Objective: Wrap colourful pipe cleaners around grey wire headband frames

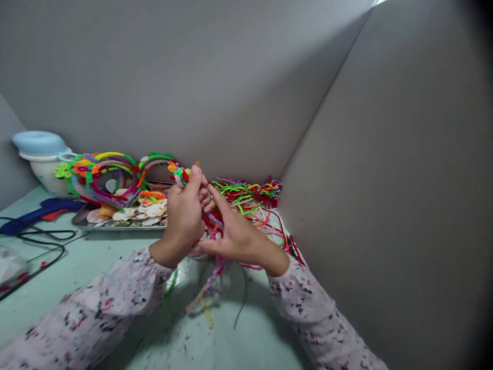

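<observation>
In the head view, my left hand is closed in a fist around a bundle of colourful fuzzy pipe cleaners. Multicoloured ends poke out above the thumb. Below the fist hang pink and purple strands, which look twisted together, down over the table. Close against them is my right hand, its thumb and forefinger stretched out and apart around the strands. Its other fingers are mostly hidden. A thin dark hoop, perhaps a bare headband, lies under the hands, partly blurred.
Finished pipe-cleaner headbands with flowers rest on a metal tray of pale, shell-like pieces. Behind my right hand is a heap of loose pipe cleaners. A blue-lidded container, a blue-handled tool and a black cable lie left. Grey walls enclose the table.
</observation>
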`<act>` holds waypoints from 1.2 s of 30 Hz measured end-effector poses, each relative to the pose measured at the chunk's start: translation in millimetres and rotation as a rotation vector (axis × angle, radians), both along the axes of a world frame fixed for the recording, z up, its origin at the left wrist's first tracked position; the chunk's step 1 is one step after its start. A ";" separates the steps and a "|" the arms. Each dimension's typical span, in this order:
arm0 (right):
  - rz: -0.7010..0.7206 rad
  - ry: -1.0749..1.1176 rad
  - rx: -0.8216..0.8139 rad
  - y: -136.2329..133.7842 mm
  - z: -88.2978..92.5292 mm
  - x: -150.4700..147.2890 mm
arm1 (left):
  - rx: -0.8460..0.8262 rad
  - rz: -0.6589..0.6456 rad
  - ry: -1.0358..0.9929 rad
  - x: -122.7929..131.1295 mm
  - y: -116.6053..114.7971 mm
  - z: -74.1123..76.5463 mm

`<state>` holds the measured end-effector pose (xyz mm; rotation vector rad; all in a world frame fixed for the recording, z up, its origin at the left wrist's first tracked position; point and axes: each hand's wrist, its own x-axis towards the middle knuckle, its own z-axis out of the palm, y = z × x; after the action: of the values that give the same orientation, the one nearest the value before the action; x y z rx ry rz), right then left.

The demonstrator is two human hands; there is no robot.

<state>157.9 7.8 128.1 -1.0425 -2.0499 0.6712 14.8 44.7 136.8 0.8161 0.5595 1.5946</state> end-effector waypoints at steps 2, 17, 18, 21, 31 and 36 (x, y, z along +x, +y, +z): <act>0.074 0.089 -0.081 2.1 -6.3 -15.8 | -0.023 -0.016 -0.040 7.8 -3.7 9.0; 0.181 1.130 -0.965 -28.8 3.3 33.8 | -0.028 -0.285 -0.042 -21.4 -20.6 14.3; 0.143 1.271 -0.987 -25.4 6.7 31.8 | 0.030 -0.265 -0.020 -17.5 -21.9 11.9; 0.122 1.568 -1.065 -12.1 6.8 28.1 | 0.312 -0.222 0.159 -6.8 -34.6 2.6; 0.158 1.401 -1.047 -25.5 -7.6 32.3 | 0.474 -0.268 0.589 -16.8 -59.3 -5.9; 0.074 1.005 -0.576 -20.4 -14.0 24.0 | 0.155 -0.352 0.205 -1.9 -52.0 -7.0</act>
<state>181.9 -12.6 114.2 -0.6740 -1.0277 1.5061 12.9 -7.3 129.8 1.1373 0.4117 1.2485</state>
